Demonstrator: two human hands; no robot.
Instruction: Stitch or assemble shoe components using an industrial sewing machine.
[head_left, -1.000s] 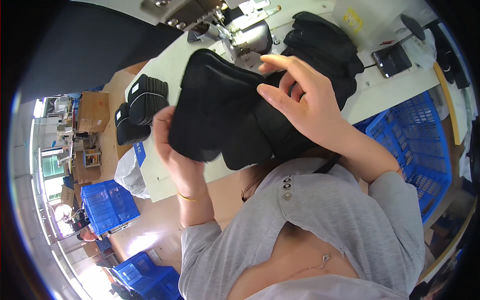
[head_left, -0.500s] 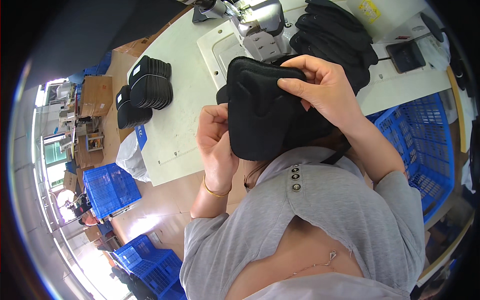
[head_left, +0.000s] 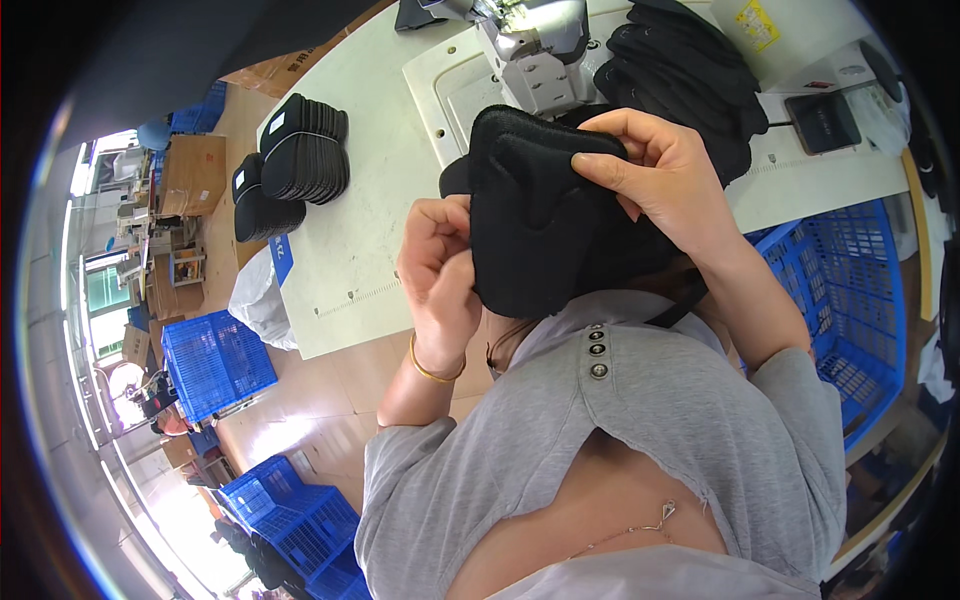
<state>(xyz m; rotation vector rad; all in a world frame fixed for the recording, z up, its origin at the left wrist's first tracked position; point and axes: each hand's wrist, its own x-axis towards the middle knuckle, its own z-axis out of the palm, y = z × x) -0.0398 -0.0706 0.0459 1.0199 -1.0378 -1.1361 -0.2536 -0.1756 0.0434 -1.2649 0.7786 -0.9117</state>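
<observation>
A black padded fabric piece (head_left: pixel 545 220) with rounded corners and a raised, stitched-looking contour is held up before my chest. My left hand (head_left: pixel 440 270) pinches its left edge, fingers curled partly behind it. On the upper right edge my right hand (head_left: pixel 660 175) grips it, thumb on the face and fingers behind. Just beyond the piece stands a sewing machine (head_left: pixel 540 60) with a white bed, on a pale table (head_left: pixel 375 240). Another dark piece shows partly behind the held one; most of it is hidden.
Bundled stacks of black pads (head_left: pixel 305 150) stand at the table's left. A heap of black pieces (head_left: pixel 685 85) lies right of the machine, near a dark phone-like slab (head_left: pixel 822 125). A blue crate (head_left: pixel 850 290) is at the right; more blue crates (head_left: pixel 218 362) sit on the left floor.
The view has shifted slightly. Both hands keep hold of the black fabric piece, which sits a little farther right and higher in the picture; its hold looks unchanged.
</observation>
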